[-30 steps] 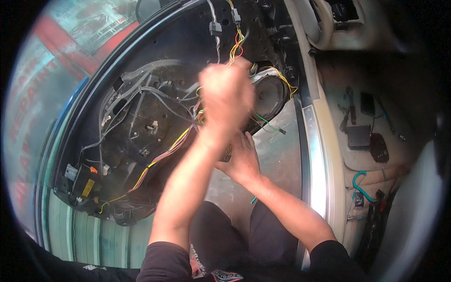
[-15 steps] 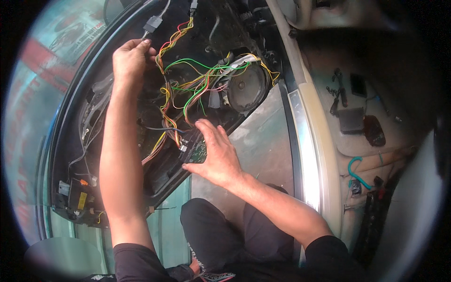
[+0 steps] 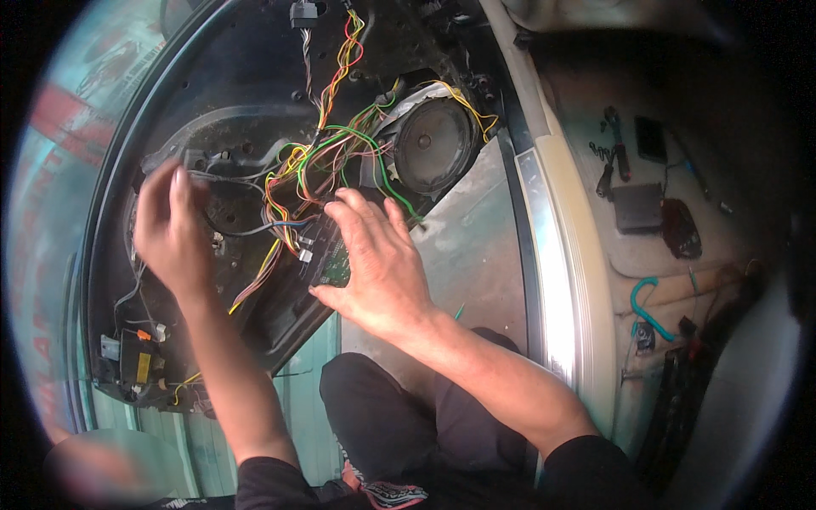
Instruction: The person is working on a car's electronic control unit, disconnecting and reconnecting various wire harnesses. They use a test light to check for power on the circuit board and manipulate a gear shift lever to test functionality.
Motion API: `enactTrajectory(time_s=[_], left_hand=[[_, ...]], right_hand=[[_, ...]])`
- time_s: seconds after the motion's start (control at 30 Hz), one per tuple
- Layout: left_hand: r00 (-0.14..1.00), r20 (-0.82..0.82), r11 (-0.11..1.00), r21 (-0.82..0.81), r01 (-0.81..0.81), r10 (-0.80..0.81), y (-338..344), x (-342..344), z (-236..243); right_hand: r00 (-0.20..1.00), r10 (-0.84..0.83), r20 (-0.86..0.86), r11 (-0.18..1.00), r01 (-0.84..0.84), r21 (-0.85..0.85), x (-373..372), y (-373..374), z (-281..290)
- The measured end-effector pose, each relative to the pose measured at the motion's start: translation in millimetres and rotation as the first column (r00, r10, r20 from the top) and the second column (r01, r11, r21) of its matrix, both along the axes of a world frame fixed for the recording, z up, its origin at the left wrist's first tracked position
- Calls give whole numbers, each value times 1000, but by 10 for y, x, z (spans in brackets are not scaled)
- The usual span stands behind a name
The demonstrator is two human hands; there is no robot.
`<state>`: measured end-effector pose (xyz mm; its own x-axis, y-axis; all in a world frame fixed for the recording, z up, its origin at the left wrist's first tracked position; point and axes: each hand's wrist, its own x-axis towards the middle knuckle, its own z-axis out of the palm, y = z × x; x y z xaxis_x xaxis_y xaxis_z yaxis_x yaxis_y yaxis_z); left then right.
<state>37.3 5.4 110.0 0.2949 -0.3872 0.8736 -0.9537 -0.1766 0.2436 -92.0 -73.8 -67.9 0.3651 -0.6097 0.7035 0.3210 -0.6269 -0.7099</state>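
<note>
Head view: speaker sits in the door, used as reference. Board, green, is below and left of the speaker, near the door's lower edge. Right hand, just below the speaker, is half spread and has hold of the board, thumb at one side, fingers across the other, palm partly covering it. Left hand, well left of the speaker, is off the board, blurred, fingers partly curled, thumb up; cannot tell if it grips anything. Black wire runs from near the left hand toward the board, left of and lower than the speaker. White plug is beside the board, on the side away from the speaker. Tangled wires, multicoloured, lie left of the speaker, above the board. Green wire passes close by the speaker's left side; yellow wire loops by its upper right. Grey connector is up and left of the speaker. Well right of the speaker, past the sill: dark box, black slab, and, lower, teal hook.
</note>
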Motion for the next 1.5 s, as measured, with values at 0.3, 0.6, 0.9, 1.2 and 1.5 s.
enactTrajectory(time_s=[0.3, 0.6, 0.9, 1.2, 1.5], left_hand=[[940, -326, 989, 140, -55, 99, 659, -38, -1382], [827, -531, 954, 300, -19, 184, 156, 83, -2091], [832, -547, 937, 329, 116, 90, -428, 88, -1952], [923, -383, 930, 352, 102, 43, -393, -187, -2082], [991, -103, 867, 498, -20, 82, -1012, 128, -1717]], right_hand=[[938, -336, -89, 881, 280, -381, -308, -750, 269], [914, -281, -294, 875, 118, -469, -592, -1017, 728], [934, -1, -358, 930, -131, -343, -720, -1069, 964], [767, -147, -624, 896, -164, -413, -863, -1126, 1805], [756, -201, -623, 824, -213, -525, -907, -1204, 1913]])
